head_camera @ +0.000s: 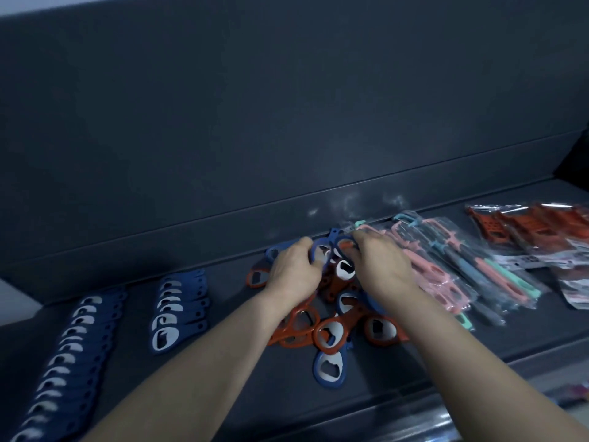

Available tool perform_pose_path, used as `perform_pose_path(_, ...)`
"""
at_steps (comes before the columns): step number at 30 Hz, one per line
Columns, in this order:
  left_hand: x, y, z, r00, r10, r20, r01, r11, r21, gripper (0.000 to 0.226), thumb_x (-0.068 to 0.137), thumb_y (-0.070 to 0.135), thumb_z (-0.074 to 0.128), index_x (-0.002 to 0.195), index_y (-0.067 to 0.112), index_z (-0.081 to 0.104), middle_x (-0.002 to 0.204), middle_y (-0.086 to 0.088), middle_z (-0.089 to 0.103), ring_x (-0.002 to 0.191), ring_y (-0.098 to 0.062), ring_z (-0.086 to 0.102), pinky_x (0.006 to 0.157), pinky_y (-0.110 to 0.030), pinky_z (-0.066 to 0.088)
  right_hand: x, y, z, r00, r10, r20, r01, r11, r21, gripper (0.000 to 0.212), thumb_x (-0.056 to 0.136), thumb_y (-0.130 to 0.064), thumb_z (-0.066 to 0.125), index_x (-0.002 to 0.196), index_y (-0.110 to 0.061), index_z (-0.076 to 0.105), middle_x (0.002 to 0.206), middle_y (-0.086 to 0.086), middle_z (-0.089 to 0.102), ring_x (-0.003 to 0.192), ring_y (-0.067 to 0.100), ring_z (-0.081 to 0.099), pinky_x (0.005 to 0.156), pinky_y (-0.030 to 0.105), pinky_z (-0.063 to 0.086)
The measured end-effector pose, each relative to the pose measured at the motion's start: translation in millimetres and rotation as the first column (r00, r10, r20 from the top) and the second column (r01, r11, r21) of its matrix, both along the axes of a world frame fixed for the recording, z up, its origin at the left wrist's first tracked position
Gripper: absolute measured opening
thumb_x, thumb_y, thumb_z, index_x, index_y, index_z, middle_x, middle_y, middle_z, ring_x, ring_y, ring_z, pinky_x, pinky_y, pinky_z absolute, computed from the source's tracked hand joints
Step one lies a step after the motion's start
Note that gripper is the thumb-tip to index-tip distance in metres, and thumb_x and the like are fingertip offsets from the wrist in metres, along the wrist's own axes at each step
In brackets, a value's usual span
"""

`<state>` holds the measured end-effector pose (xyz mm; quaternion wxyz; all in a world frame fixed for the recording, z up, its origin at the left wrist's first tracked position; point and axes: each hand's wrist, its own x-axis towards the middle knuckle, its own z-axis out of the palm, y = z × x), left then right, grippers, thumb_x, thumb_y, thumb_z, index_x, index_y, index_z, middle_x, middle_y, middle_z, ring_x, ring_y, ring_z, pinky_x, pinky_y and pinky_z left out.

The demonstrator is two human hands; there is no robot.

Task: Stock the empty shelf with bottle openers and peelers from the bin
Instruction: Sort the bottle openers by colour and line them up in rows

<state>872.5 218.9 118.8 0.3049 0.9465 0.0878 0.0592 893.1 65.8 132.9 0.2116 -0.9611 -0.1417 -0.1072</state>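
– So, you hold a blue plastic bottle opener with a white middle (323,250) in both hands. Which way does it point?
– Its long side runs away from you. The small end with the hole points at the dark grey back wall (287,106).
– And your hands?
– Your left hand (293,269) and right hand (382,266) are close together, palms down, with fingers curled on that opener. Both arms reach forward.
– Where is it?
– Just above the messy pile of orange and blue openers (328,323) on the dark grey shelf (134,339). A long row of blue openers (73,362) and a short row of blue openers (178,311) lie to your left. Pink, blue and green peelers in clear bags (462,272) lie to your right, with orange packs (541,231) past them.
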Motion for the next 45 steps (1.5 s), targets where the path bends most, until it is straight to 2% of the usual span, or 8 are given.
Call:
perform_pose_path(3, -18.2, 26.1, 9.0, 0.987, 0.16, 0.024, -0.146, 0.947, -0.287, 0.01, 0.084, 0.024, 0.055, 0.088, 0.029, 0.046, 0.083, -0.008, 0.068, 0.068, -0.028, 0.069, 0.059, -0.044, 0.058, -2.4, 24.7, 2.9, 0.994, 0.109, -0.02, -0.111, 0.989, -0.103, 0.035, 0.093, -0.022, 0.049, 0.128, -0.026, 0.052, 0.122, 0.004, 0.06, 0.115, 0.03, 0.051, 0.083, 0.036, 0.044)
perform_pose_path(5, -39.7, 47.7, 12.9, 0.979, 0.201, 0.023, -0.175, 0.898, -0.403, 0.015, 0.088, 0.012, 0.055, 0.091, 0.026, 0.049, 0.087, -0.008, 0.067, 0.065, -0.018, 0.071, 0.055, -0.034, 0.058, -11.8, 46.6, 4.5, 0.987, 0.161, -0.02, -0.162, 0.983, -0.09, 0.04, 0.093, -0.022, 0.051, 0.132, -0.03, 0.047, 0.123, 0.003, 0.062, 0.116, 0.029, 0.051, 0.086, 0.036, 0.043)
perform_pose_path(10, -113.7, 118.1, 5.2, 0.957, 0.282, 0.067, -0.254, 0.928, -0.273, 0.02, 0.089, 0.019, 0.061, 0.074, 0.012, 0.05, 0.063, 0.005, 0.048, 0.058, -0.011, 0.043, 0.057, -0.025, 0.035, -52.1, 109.0, 5.8, 0.939, 0.336, -0.069, -0.334, 0.942, 0.039, 0.021, 0.09, -0.018, 0.054, 0.108, -0.024, 0.045, 0.102, 0.009, 0.066, 0.098, 0.034, 0.06, 0.068, 0.035, 0.037)
perform_pose_path(15, -181.8, 170.7, -10.2, 0.93, 0.367, -0.019, -0.352, 0.875, -0.332, 0.015, 0.082, 0.025, 0.072, 0.087, 0.023, 0.058, 0.089, 0.004, 0.064, 0.083, -0.014, 0.063, 0.075, -0.04, 0.056, -92.4, 163.5, 1.8, 0.868, 0.491, -0.07, -0.48, 0.868, 0.127, 0.021, 0.087, -0.015, 0.058, 0.104, -0.027, 0.053, 0.102, 0.002, 0.056, 0.097, 0.031, 0.059, 0.075, 0.038, 0.046)
perform_pose_path(23, -192.5, 180.3, -29.9, 0.934, 0.349, 0.072, -0.34, 0.934, -0.109, 0.039, 0.07, 0.029, 0.081, 0.106, 0.021, 0.07, 0.087, 0.004, 0.057, 0.082, -0.016, 0.058, 0.071, -0.023, 0.042, -119.3, 181.1, -7.9, 0.922, 0.381, -0.073, -0.373, 0.922, 0.106, 0.019, 0.091, -0.022, 0.057, 0.109, -0.028, 0.054, 0.109, -0.005, 0.064, 0.101, 0.022, 0.061, 0.077, 0.037, 0.05)
perform_pose_path(29, -181.6, 186.6, -32.2, 0.928, 0.361, 0.09, -0.363, 0.931, 0.017, 0.053, 0.071, 0.037, 0.08, 0.115, 0.018, 0.056, 0.105, -0.001, 0.056, 0.095, -0.021, 0.057, 0.08, -0.032, 0.045, -122.2, 184.3, -1.4, 0.915, 0.382, -0.133, -0.378, 0.924, 0.056, 0.018, 0.088, -0.021, 0.06, 0.105, -0.028, 0.058, 0.107, -0.005, 0.066, 0.102, 0.02, 0.059, 0.077, 0.032, 0.045)
perform_pose_path(37, -191.2, 211.6, -24.3, 0.921, 0.35, 0.17, -0.353, 0.936, -0.017, 0.036, 0.088, 0.007, 0.063, 0.122, 0.013, 0.054, 0.098, 0.006, 0.056, 0.095, -0.018, 0.06, 0.086, -0.031, 0.049, -134.6, 219.0, -11.3, 0.864, 0.427, -0.268, -0.448, 0.894, -0.017, 0.018, 0.089, -0.024, 0.057, 0.105, -0.032, 0.061, 0.108, -0.005, 0.066, 0.105, 0.021, 0.058, 0.078, 0.028, 0.04)
perform_pose_path(45, -198.4, 215.1, -19.7, 0.962, 0.257, 0.095, -0.259, 0.966, 0.01, 0.027, 0.084, 0.019, 0.07, 0.11, 0.02, 0.062, 0.104, 0.005, 0.06, 0.092, -0.013, 0.062, 0.085, -0.03, 0.051, -135.4, 228.9, -14.8, 0.886, 0.435, -0.159, -0.449, 0.891, -0.067, 0.031, 0.085, -0.027, 0.062, 0.116, -0.032, 0.06, 0.111, -0.003, 0.057, 0.113, 0.02, 0.05, 0.085, 0.031, 0.038)
